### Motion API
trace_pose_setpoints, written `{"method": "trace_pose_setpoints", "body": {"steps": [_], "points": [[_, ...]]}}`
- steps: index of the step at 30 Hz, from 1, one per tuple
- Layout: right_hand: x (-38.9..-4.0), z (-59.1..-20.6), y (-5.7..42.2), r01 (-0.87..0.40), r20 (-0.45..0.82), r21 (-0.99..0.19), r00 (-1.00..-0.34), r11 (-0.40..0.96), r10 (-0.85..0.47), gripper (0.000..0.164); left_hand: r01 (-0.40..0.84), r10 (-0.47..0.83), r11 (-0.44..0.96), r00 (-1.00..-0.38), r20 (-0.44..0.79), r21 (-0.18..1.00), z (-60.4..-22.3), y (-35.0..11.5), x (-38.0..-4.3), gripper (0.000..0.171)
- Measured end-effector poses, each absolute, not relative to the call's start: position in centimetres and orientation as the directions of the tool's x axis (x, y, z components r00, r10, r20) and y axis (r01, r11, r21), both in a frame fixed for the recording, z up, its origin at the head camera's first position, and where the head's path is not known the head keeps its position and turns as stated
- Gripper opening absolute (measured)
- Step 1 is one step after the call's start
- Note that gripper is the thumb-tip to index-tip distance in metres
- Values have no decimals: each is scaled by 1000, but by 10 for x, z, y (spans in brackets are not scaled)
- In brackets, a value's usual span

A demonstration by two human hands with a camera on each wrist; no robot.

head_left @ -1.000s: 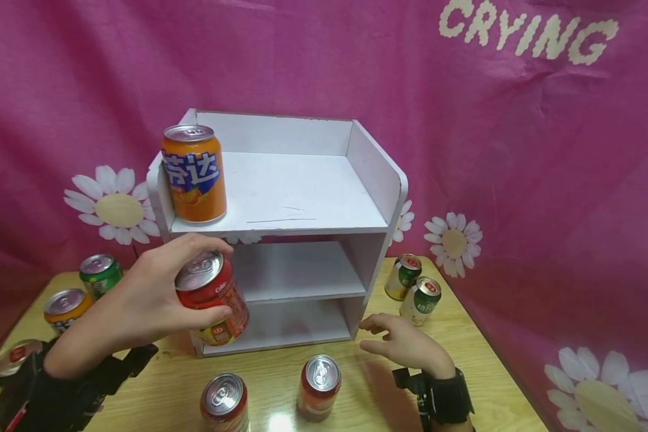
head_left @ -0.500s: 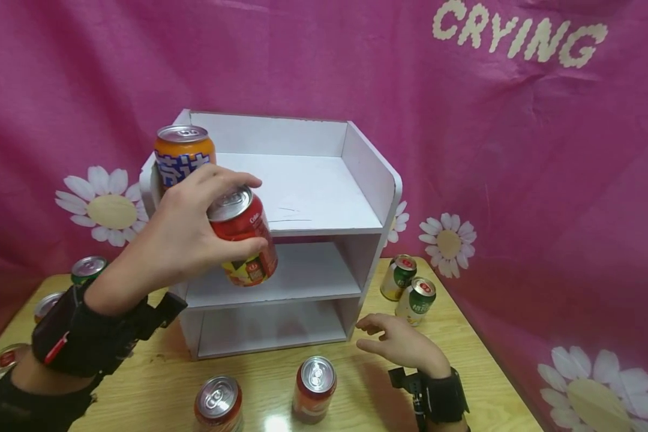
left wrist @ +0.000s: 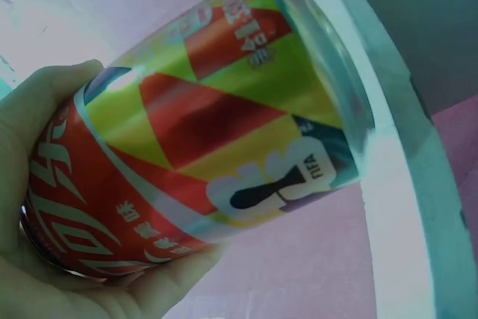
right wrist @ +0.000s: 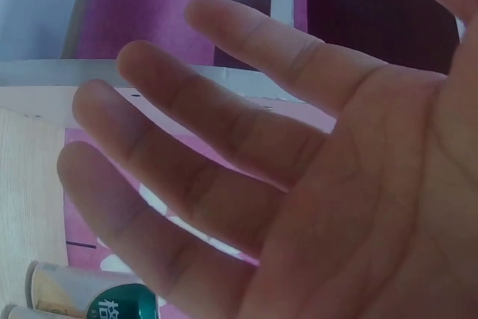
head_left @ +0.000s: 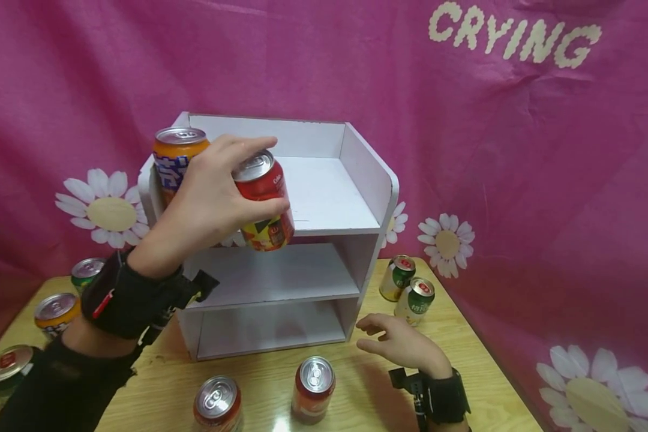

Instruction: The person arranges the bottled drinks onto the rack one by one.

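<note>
My left hand (head_left: 213, 186) grips a red Coke can (head_left: 270, 201) around its upper part, at the front edge of the white shelf's (head_left: 324, 186) top board. The left wrist view shows this can's (left wrist: 202, 132) red, yellow and green print, tilted, with the shelf edge behind its base. Partly hidden behind the left hand, an orange Fanta can (head_left: 175, 153) stands at the top board's left end. My right hand (head_left: 402, 343) holds nothing, near the shelf's lower right corner. Its fingers (right wrist: 202, 125) are spread and loosely extended in the right wrist view.
Two red cans, one at left (head_left: 218, 402) and one at right (head_left: 314, 387), stand in front of the shelf. Two green-and-white cans (head_left: 414, 300) are right of it. At left are a green can (head_left: 86, 270), an orange can (head_left: 56, 312) and a dark gold-topped can (head_left: 8, 366).
My left hand has carried the Coke can up and to the right, from in front of the middle shelf to the top board's edge. My right hand has stayed put.
</note>
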State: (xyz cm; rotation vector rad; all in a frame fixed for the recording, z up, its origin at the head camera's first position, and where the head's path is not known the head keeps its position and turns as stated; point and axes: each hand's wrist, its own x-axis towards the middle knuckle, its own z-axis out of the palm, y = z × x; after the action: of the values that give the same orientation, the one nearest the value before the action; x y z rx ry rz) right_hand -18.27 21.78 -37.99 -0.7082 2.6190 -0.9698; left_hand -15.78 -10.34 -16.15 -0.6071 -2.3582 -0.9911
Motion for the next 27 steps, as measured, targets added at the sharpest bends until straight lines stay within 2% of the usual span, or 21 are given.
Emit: {"method": "trace_pose_setpoints", "body": {"steps": [6,12,20,27], "points": [[-182,-379,219,-350,-66,-669,-850,655,-522,38,515,164,655,-811,561,553,-163,-99,-171,67],[-182,-379,221,-348,-60,-668,-856,658,-514,38,510,145,656,-809,570,556,-163,-94,-183,67],[-182,-379,220,-355,-48,-665,-858,658,-512,39,476,114,651,-832,543,592,-163,-86,-196,54],[-182,-378,220,-355,-51,-663,-857,659,-513,38,445,130,625,-869,477,641,-161,-85,-200,51]]}}
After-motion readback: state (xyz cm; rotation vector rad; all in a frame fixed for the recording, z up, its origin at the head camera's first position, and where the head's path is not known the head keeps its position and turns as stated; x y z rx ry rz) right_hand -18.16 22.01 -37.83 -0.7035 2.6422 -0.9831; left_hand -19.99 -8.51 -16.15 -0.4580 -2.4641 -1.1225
